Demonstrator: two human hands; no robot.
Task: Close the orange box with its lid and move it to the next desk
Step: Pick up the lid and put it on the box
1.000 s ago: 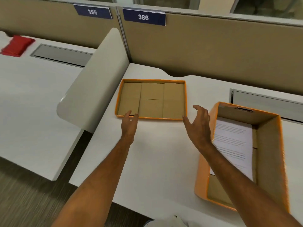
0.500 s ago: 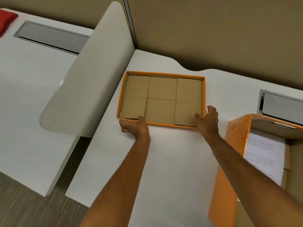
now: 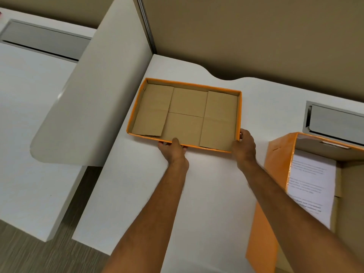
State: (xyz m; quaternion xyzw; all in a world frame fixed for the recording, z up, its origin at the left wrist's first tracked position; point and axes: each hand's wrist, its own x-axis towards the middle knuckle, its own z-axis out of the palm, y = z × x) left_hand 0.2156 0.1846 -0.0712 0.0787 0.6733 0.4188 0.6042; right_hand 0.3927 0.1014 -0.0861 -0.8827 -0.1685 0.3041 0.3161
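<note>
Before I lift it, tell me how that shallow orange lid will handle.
The lid looks like thin cardboard with low walls, so probably light. Wide and shallow, it may flex if held at one edge only; the left hand and right hand grip its near rim apart, which should steady it.

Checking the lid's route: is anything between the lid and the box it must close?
Nothing visible. Both hands, left and right, grip the lid; bare desk lies between it and the open box.
</note>
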